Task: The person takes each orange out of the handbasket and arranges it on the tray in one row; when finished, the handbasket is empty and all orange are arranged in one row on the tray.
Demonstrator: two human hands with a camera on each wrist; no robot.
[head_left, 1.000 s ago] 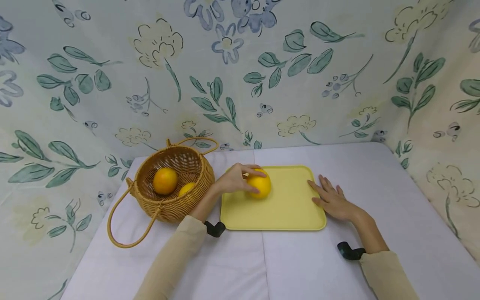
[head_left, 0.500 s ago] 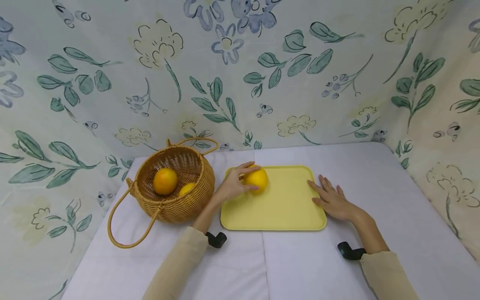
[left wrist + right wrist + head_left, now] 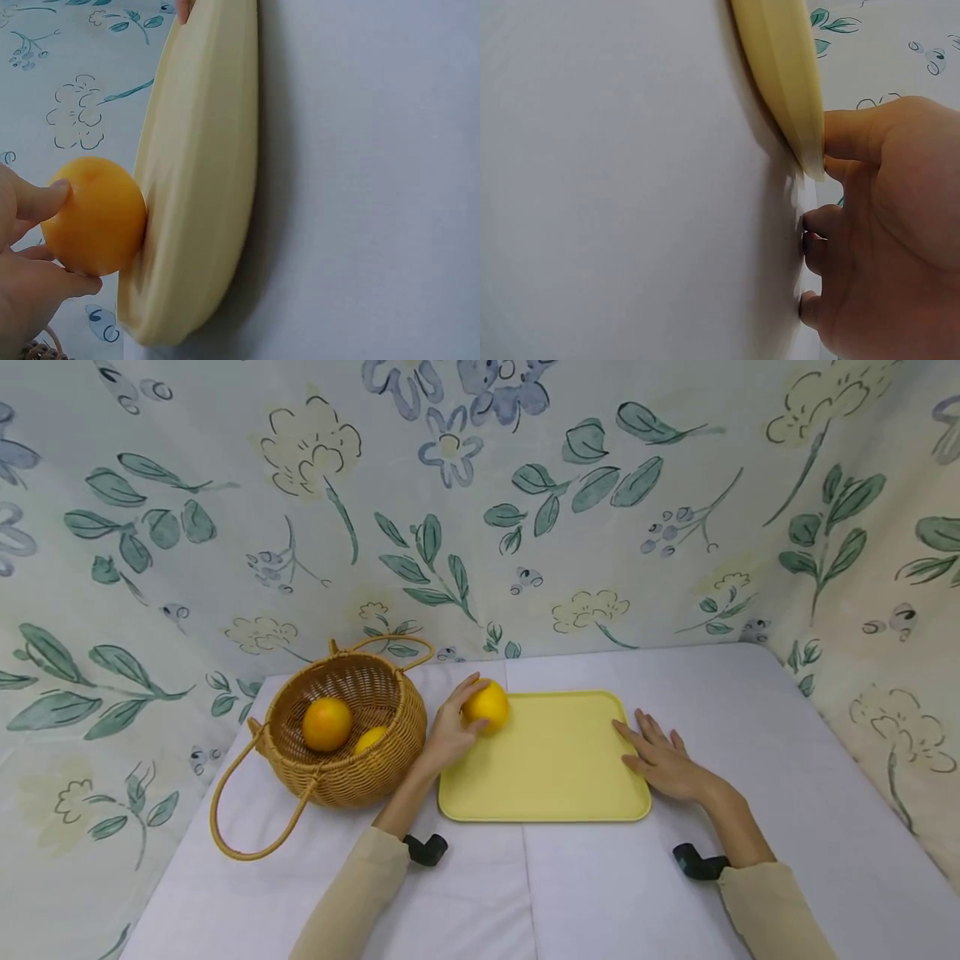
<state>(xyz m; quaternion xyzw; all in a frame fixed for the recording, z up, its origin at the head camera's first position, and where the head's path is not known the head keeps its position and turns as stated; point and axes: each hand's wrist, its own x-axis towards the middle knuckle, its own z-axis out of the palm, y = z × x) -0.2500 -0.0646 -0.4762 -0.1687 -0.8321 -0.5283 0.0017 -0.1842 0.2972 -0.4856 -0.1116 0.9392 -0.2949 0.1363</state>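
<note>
My left hand (image 3: 452,731) grips an orange (image 3: 489,706) between thumb and fingers, over the back left corner of a yellow tray (image 3: 555,768). In the left wrist view the orange (image 3: 97,216) is close over the tray's surface, the thumb on one side and fingers on the other. My right hand (image 3: 667,764) lies with spread fingers at the tray's right edge. From the right wrist view, the thumb and a finger touch the tray's rim (image 3: 784,67) while other fingers (image 3: 823,220) rest on the table.
Left of the tray stands a wicker basket (image 3: 360,777) with two looped handles. An orange (image 3: 327,724) and another yellow fruit (image 3: 370,739), partly hidden by the rim, lie in it. A white cloth covers the table (image 3: 600,893); a floral curtain (image 3: 480,527) hangs behind.
My left hand has carried the orange left and back, from the tray's left-centre part to its back left corner. The right hand and tray have stayed put.
</note>
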